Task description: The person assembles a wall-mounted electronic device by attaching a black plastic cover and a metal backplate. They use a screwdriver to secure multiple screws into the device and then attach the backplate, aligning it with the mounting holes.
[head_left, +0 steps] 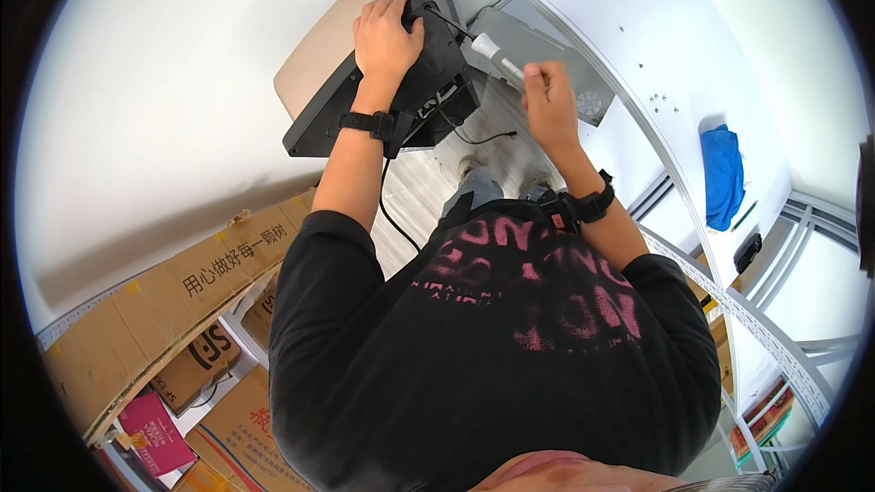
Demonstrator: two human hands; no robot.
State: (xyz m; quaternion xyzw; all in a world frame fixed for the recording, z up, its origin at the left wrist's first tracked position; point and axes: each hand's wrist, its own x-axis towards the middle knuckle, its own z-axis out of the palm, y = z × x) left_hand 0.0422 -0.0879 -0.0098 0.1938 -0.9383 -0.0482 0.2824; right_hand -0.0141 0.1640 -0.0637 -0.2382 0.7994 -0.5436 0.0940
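Observation:
A bulky black unit (pixel 333 114) with a smooth beige panel (pixel 314 64) stands tilted against the white wall, at the far middle. My left hand (pixel 385 41) is closed over its upper edge, fingers wrapped around the black casing. In my right hand (pixel 551 109) is a screwdriver with a white and grey handle (pixel 498 56). Its dark shaft slants up and left to the unit's top corner, close by my left fingers. Whether the tip sits in a screw is too small to tell. From the unit's open underside hangs a thin black cable (pixel 483 140) with a plug end.
Along the right runs a white tabletop (pixel 674 46) with several small screws (pixel 658 104) and a folded blue cloth (pixel 722 178). Under its edge stands a grey case with a round vent (pixel 589 103). Cardboard boxes (pixel 173 296) fill the shelf on the left.

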